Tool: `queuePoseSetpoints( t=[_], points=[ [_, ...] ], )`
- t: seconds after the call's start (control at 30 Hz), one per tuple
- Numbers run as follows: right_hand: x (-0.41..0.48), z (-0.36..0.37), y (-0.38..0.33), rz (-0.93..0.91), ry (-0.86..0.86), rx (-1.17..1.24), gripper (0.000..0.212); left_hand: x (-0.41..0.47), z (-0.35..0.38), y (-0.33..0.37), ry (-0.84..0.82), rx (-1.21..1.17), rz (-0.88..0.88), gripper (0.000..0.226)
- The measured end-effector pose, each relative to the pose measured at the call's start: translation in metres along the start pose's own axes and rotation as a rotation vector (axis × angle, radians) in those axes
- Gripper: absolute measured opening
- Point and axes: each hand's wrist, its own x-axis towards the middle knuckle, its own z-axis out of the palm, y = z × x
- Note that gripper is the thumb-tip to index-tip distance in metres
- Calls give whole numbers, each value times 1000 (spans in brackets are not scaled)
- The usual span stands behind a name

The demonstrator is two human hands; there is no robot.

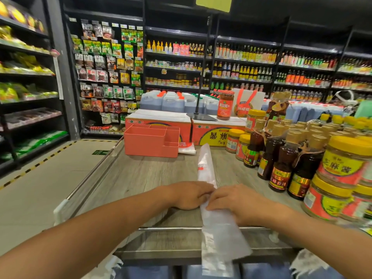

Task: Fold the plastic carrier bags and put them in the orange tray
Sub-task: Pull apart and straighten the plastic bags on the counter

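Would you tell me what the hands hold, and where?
Left hand and right hand lie on the folded plastic bag near its middle; whether they pinch it is unclear.

Just one camera here, wide-angle, worn up on the person's head. It looks forward and tilted down, sitting close over the near edge of the tabletop [141, 174], with the store shelves [241, 63] way off at the back. Edges bend a lot.

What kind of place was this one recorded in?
Most likely a grocery shop: shelves packed with sauce bottles, hanging snack packets, and jars stacked on the display table.
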Motion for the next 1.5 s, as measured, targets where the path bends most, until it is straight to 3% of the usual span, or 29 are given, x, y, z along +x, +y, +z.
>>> queuePoseSetpoints(
  t=[0.1,0.23,0.33,0.4,0.67,0.77,0.93,1.03,1.2,1.3,1.37,1.5],
  points=[
    [0,-5,-1,14,58,48,32,-2,1,2,-8,19,44,42],
    [5,-5,0,148,197,325,24,0,1,1,-25,53,53,59],
    [14,-1,3,267,267,471,21,0,-1,3,-41,19,8,57],
    [23,2,6,395,259,623,20,1,-4,2,-22,-39,1,47],
    [48,9,22,738,348,1092,23,8,2,-11,3,-283,52,56],
    [50,12,26,903,382,1290,16,9,3,-9,5,-468,-31,62],
    [46,23,29,1007,370,1484,28,5,-2,-9,125,-555,-43,37],
    [45,26,30,992,370,1499,25,3,-1,-21,255,-495,-23,21],
    [46,24,28,989,402,1409,19,-8,-2,-26,99,-253,-26,4],
    [50,17,30,973,464,1238,15,-8,3,-26,131,-268,-10,17],
    [52,13,32,881,470,1103,10,-5,3,-25,187,-254,20,20],
    [56,7,41,522,340,684,9,-2,8,-24,256,-194,31,29]
  ],
)
